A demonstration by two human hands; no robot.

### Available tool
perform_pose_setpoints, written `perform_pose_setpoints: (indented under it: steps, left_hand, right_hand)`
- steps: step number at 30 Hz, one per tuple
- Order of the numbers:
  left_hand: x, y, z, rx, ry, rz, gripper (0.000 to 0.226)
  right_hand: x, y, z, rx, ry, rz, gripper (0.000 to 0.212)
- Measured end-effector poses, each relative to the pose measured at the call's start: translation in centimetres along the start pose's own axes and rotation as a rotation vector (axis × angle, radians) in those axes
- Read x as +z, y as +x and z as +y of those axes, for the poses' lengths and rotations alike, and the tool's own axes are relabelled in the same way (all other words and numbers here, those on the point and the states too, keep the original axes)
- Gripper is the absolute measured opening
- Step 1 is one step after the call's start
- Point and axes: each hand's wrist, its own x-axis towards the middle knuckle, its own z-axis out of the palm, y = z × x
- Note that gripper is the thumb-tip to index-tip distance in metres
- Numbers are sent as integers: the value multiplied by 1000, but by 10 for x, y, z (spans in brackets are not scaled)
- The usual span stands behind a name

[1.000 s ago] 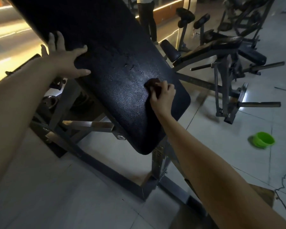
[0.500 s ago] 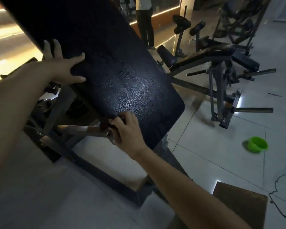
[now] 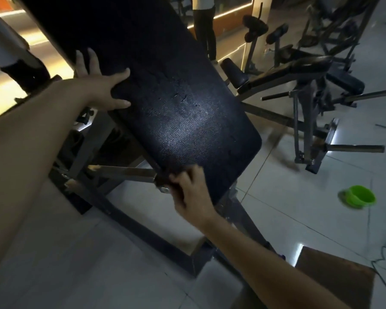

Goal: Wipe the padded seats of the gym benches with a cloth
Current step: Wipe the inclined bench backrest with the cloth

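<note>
At the lower pad (image 3: 176, 130) edge, the right hand's (image 3: 191, 194) grip encloses the cloth (image 3: 164, 178).

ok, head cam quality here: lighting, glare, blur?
Head view: dim overall; soft sheen on the bench pad; right hand and its cloth are motion-blurred, left hand sharp; green bowl slightly smeared; wide-angle stretch at the edges; light strip glares upper left.

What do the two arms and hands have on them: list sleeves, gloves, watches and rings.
Nothing is worn that shows. The left forearm and right forearm are bare as far as the frame reaches, with no sleeve or cuff. The left hand and right hand are ungloved, with no watch, band or ring to be seen, though the light is dim.
</note>
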Motion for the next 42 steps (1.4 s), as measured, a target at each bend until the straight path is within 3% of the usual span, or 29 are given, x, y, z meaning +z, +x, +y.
perform_pose_setpoints:
  steps: [3,7,9,12,14,19,24,28,35,42]
  left_hand:
    - [0,1,2,-4,16,-3,86]
    - [-2,1,3,-11,29,5,87]
    - [-2,2,2,-7,33,9,87]
    - [1,4,0,7,17,15,86]
    - [3,4,-1,10,14,27,85]
    - [3,4,1,1,4,31,84]
    - [1,8,2,-23,62,28,87]
    - [7,3,20,0,96,37,84]
    - [73,-8,80,273,251,58,98]
    - [102,-2,64,374,297,339,102]
  right_hand:
    - [2,-31,3,-120,-110,-87,20]
    - [-1,-25,8,-38,-79,14,18]
    - [-6,-13,21,113,-71,136,14]
    - [-25,16,66,510,-97,348,16]
    - [-36,30,89,595,-107,374,17]
    - [-28,9,62,525,-78,348,15]
    - [-3,-56,6,215,0,145,14]
    - [-8,-46,27,256,-5,205,15]
    - [-44,1,107,456,-51,395,18]
    - [-63,36,175,718,-84,500,23]
